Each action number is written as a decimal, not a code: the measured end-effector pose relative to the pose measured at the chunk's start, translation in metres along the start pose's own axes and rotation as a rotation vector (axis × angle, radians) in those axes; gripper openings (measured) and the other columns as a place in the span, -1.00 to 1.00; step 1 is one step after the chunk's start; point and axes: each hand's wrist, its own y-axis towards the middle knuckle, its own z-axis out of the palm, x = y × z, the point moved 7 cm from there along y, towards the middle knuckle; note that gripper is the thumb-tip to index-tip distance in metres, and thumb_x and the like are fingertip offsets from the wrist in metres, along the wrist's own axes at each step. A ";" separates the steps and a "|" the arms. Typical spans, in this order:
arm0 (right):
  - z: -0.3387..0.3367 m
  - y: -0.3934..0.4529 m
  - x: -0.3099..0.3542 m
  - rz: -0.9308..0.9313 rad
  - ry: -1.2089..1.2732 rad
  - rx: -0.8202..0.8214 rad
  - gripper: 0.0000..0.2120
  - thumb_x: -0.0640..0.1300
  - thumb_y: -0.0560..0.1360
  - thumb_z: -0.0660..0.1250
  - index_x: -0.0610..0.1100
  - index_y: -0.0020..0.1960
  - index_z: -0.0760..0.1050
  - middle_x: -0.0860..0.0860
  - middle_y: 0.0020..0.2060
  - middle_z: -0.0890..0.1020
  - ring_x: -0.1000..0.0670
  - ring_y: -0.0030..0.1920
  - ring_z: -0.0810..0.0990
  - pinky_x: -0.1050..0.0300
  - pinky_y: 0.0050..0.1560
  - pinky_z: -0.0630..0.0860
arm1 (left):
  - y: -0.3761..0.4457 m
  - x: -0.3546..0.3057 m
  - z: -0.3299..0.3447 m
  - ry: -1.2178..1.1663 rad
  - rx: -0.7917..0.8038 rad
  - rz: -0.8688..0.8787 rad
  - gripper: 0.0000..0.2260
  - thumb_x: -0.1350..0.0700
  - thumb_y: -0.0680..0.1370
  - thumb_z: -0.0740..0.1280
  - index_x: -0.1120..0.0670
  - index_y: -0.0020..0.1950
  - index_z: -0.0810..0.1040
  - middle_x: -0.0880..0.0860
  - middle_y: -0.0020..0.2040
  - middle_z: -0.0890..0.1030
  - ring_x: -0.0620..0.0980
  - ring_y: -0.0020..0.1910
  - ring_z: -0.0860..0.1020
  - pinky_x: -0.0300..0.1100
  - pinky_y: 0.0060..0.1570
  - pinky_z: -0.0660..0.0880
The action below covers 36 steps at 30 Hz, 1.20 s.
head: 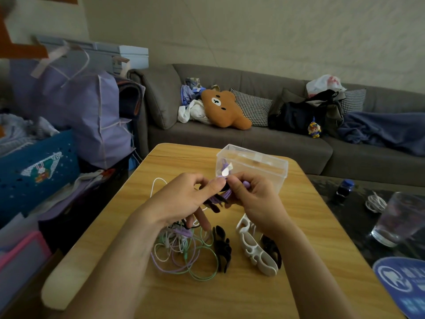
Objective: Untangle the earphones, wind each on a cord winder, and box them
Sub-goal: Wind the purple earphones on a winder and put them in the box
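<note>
Where both hands pinch it, the purple earphone cord bunches.

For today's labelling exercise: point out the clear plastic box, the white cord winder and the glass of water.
clear plastic box (264, 168): head view, front wall.
white cord winder (254, 246): head view, middle of its body.
glass of water (396, 219): head view, side of the glass.
</note>
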 end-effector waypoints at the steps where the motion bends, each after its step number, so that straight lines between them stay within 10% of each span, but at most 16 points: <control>1: 0.001 0.000 0.000 0.004 0.017 0.008 -0.78 -0.16 0.64 0.24 -0.29 0.04 0.59 -0.18 -0.19 0.70 -0.10 -0.23 0.66 -0.04 -0.07 0.65 | -0.001 -0.001 -0.001 -0.017 0.011 0.015 -0.62 -0.26 0.57 0.23 0.01 0.13 0.55 -0.04 -0.16 0.73 0.26 -0.30 0.68 -0.22 -0.52 0.41; 15: 0.017 0.005 -0.006 0.086 0.435 -0.039 -0.73 -0.06 0.54 0.30 -0.24 0.09 0.57 -0.08 -0.27 0.64 0.03 -0.29 0.56 0.18 -0.18 0.56 | 0.008 0.001 0.003 -0.311 -0.069 0.106 -0.68 -0.03 0.70 0.13 0.17 0.20 0.51 0.15 -0.10 0.70 0.29 -0.24 0.69 -0.11 -0.43 0.56; 36: 0.000 -0.010 0.043 -0.497 -0.554 -0.352 -0.87 -0.18 0.41 0.57 -0.08 -0.06 0.70 0.08 -0.14 0.66 0.09 -0.05 0.60 0.31 -0.05 0.47 | 0.012 0.005 0.005 -0.189 -0.188 0.075 -0.69 -0.06 0.70 0.08 0.14 0.19 0.45 0.11 -0.10 0.66 0.18 -0.33 0.69 -0.10 -0.45 0.54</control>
